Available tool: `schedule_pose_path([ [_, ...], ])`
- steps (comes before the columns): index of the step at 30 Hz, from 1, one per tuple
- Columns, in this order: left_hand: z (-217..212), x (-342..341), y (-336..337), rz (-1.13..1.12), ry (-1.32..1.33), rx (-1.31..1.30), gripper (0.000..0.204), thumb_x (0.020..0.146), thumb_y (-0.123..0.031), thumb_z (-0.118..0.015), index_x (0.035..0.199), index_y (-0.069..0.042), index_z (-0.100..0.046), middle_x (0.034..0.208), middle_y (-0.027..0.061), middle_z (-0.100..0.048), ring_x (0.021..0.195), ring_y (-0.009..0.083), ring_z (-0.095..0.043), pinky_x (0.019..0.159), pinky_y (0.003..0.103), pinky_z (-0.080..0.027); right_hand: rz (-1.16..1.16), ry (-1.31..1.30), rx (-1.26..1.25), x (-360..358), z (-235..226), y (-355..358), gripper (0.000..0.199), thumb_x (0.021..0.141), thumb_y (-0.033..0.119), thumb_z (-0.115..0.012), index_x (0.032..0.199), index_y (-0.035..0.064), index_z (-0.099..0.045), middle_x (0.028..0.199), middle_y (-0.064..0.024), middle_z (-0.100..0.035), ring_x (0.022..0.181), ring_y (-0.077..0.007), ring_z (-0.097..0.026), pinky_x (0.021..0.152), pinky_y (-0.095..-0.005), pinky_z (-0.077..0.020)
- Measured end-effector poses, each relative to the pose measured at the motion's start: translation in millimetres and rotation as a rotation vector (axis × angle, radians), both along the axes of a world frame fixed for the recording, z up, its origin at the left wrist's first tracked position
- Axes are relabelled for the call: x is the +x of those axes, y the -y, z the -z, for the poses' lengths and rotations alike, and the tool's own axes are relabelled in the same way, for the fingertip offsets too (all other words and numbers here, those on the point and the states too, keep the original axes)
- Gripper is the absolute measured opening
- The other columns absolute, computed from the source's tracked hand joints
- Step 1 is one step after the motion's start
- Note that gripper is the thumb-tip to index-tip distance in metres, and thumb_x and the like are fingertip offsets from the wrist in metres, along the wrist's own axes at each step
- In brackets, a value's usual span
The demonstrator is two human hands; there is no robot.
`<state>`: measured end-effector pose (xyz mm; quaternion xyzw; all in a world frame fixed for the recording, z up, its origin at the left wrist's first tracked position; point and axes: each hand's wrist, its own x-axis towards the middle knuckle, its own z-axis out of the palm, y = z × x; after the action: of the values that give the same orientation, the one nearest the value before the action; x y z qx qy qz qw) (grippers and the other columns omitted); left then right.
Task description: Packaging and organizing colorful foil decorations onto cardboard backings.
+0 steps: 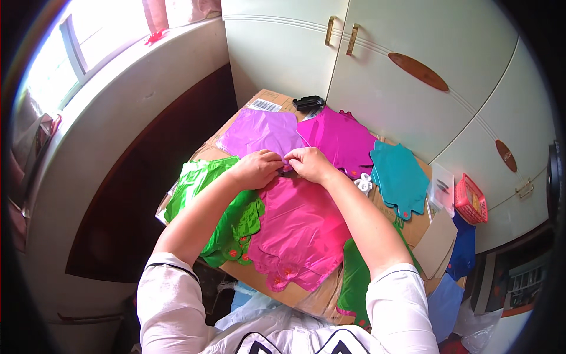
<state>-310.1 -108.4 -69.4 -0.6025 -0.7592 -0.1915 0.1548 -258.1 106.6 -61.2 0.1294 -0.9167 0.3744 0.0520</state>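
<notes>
My left hand (pixel 258 169) and my right hand (pixel 311 164) meet over the middle of the cardboard surface. Their fingertips are closed in a pinch around a small purple piece (pixel 287 166), mostly hidden by the fingers. It may be the edge of the lilac shiny sheet (pixel 259 131) just beyond. Below my wrists lies a stack of glossy pink sheets (pixel 303 227) with scalloped near ends. To the left are bright green glossy sheets (pixel 227 221), partly under my left forearm. A magenta stack (pixel 339 140) lies beyond my right hand.
Teal sheets (pixel 401 177) and small white pieces (pixel 364 184) lie to the right on the cardboard (pixel 236 272). A red basket (pixel 470 199) stands at the right edge. A black object (pixel 308 104) sits at the back, against white cabinet doors (pixel 407 35). A window is at left.
</notes>
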Motion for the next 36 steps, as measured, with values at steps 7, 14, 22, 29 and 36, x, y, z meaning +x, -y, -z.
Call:
schedule_pose_path([
  [7, 4, -4, -3, -0.166, 0.259, 0.081, 0.016, 0.079, -0.011, -0.069, 0.093, -0.005, -0.072, 0.090, 0.0090, -0.068, 0.084, 0.0268, -0.066, 0.075, 0.037, -0.054, -0.049, 0.047, 0.035, 7, -2, 1, 0.029, 0.081, 0.017, -0.064, 0.108, 0.0085, -0.072, 0.096, -0.0150, -0.073, 0.091, -0.0259, -0.071, 0.081, -0.0367, -0.0555],
  [14, -18, -12, -12, -0.379, 0.718, 0.049, 0.020, 0.084, -0.018, -0.071, 0.095, -0.002, -0.073, 0.079, 0.0131, -0.071, 0.070, 0.0203, -0.068, 0.066, 0.034, -0.052, 0.034, -0.091, 0.009, -1, 6, 0, 0.024, 0.083, 0.020, -0.063, 0.102, 0.0079, -0.073, 0.095, -0.0160, -0.071, 0.088, -0.0315, -0.069, 0.079, -0.0402, -0.0546],
  [22, -12, -5, -18, -0.462, 0.518, 0.152, 0.021, 0.076, -0.015, -0.074, 0.094, -0.005, -0.069, 0.089, 0.0110, -0.068, 0.082, 0.0271, -0.067, 0.074, 0.039, -0.051, 0.197, 0.032, -0.083, -15, 1, 16, 0.017, 0.077, 0.021, -0.074, 0.086, 0.0065, -0.072, 0.084, -0.0137, -0.072, 0.078, -0.0290, -0.070, 0.072, -0.0391, -0.0535],
  [29, -16, 22, -1, -0.309, -0.325, 0.235, 0.024, 0.070, -0.013, -0.071, 0.093, -0.012, -0.064, 0.095, 0.0034, -0.060, 0.094, 0.0218, -0.060, 0.082, 0.038, -0.044, 0.251, 0.053, -0.303, -43, 32, 2, 0.025, 0.075, 0.016, -0.078, 0.098, 0.0065, -0.070, 0.094, -0.0143, -0.072, 0.083, -0.0243, -0.070, 0.074, -0.0364, -0.0536],
  [36, 5, 22, -3, -0.346, -0.191, 0.128, 0.025, 0.082, -0.019, -0.067, 0.105, -0.010, -0.068, 0.106, 0.0086, -0.062, 0.101, 0.0293, -0.061, 0.092, 0.042, -0.048, 0.077, -0.200, -0.354, -58, 5, 12, 0.016, 0.091, 0.007, -0.066, 0.105, 0.0009, -0.071, 0.085, -0.0053, -0.071, 0.074, -0.0082, -0.063, 0.070, -0.0258, -0.0514],
])
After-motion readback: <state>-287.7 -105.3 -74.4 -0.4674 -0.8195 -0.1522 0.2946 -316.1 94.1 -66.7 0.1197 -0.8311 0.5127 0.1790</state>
